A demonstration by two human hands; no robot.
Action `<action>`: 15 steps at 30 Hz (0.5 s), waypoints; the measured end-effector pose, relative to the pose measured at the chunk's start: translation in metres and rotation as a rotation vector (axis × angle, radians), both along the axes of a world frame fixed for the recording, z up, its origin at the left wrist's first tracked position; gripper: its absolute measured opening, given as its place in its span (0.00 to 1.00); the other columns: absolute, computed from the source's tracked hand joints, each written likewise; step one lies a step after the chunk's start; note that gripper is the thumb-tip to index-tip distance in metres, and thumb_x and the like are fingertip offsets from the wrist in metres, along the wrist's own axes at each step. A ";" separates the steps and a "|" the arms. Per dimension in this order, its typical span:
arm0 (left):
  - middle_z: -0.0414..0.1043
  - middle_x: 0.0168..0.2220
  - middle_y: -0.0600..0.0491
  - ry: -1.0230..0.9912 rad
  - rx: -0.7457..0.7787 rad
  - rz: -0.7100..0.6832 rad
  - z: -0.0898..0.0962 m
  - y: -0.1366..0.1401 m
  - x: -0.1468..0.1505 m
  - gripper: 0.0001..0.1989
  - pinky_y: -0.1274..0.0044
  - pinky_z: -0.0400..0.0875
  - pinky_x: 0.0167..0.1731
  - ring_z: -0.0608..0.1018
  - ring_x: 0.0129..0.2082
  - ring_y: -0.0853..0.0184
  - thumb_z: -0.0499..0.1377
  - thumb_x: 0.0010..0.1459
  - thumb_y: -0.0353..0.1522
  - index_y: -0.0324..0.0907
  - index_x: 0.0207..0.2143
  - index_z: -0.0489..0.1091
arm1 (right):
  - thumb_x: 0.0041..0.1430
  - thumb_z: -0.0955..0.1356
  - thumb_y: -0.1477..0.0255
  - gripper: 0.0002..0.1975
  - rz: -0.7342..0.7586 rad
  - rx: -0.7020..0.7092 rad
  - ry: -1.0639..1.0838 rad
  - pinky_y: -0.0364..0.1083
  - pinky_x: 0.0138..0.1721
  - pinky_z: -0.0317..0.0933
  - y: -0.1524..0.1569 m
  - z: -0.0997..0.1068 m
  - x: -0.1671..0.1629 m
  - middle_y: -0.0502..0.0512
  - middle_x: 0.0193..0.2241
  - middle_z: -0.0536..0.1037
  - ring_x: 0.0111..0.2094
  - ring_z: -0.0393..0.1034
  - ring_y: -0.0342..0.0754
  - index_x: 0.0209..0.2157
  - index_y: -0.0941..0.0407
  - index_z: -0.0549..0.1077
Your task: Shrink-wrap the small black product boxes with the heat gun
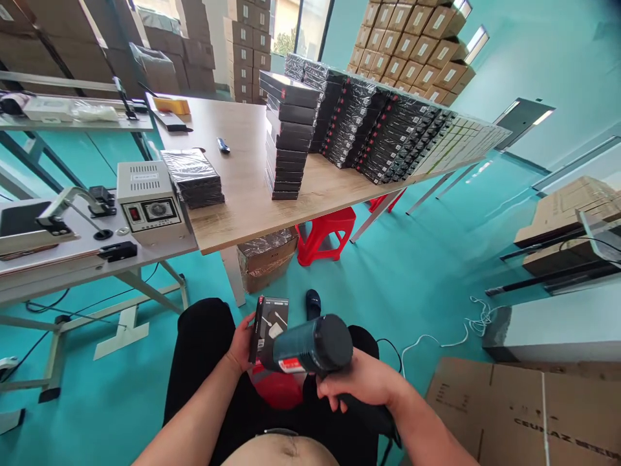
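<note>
My left hand (241,344) is closed around the side of a black product box (272,318), printed with a white device and red corner marks. In my right hand (361,383) is a dark teal heat gun (303,346), gripped by its handle. Its barrel points left, and the nozzle end lies close to the lower part of the box; whether they touch I cannot tell. The handle is partly hidden by my fingers. Both hands are above my lap, in front of a red stool seat (279,388).
Ahead stands a wooden table (233,226) with a tall box stack (290,136), a short film-wrapped stack (191,178) and long rows of wrapped boxes (354,123). A sealing machine (150,200) sits at left, a red stool (327,233) below the table, a large carton (524,408) at lower right.
</note>
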State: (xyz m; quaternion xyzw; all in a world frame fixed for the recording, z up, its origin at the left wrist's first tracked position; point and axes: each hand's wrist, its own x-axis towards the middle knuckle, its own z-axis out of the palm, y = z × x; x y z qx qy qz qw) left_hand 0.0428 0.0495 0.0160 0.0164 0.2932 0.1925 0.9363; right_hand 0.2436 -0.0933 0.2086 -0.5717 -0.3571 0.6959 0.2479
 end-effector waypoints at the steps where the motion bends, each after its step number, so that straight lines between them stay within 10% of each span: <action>1: 0.79 0.31 0.43 0.003 -0.010 0.003 0.000 0.000 0.000 0.21 0.67 0.75 0.33 0.81 0.33 0.54 0.56 0.57 0.42 0.35 0.44 0.72 | 0.44 0.68 0.76 0.03 0.033 -0.015 -0.014 0.41 0.21 0.61 -0.004 0.000 0.001 0.49 0.16 0.72 0.18 0.66 0.42 0.24 0.59 0.76; 9: 0.79 0.33 0.42 0.000 -0.027 -0.025 0.004 0.000 0.002 0.20 0.66 0.75 0.36 0.81 0.36 0.52 0.57 0.56 0.42 0.33 0.41 0.73 | 0.49 0.69 0.69 0.15 -0.539 0.061 0.184 0.41 0.22 0.64 0.011 -0.020 -0.016 0.54 0.28 0.77 0.23 0.70 0.43 0.39 0.60 0.74; 15: 0.79 0.35 0.41 0.014 0.011 0.011 0.006 0.000 -0.003 0.20 0.65 0.75 0.37 0.81 0.36 0.52 0.56 0.57 0.41 0.33 0.43 0.73 | 0.49 0.70 0.69 0.15 -0.704 0.065 0.126 0.41 0.22 0.65 0.019 -0.028 0.012 0.55 0.29 0.77 0.24 0.71 0.43 0.39 0.61 0.74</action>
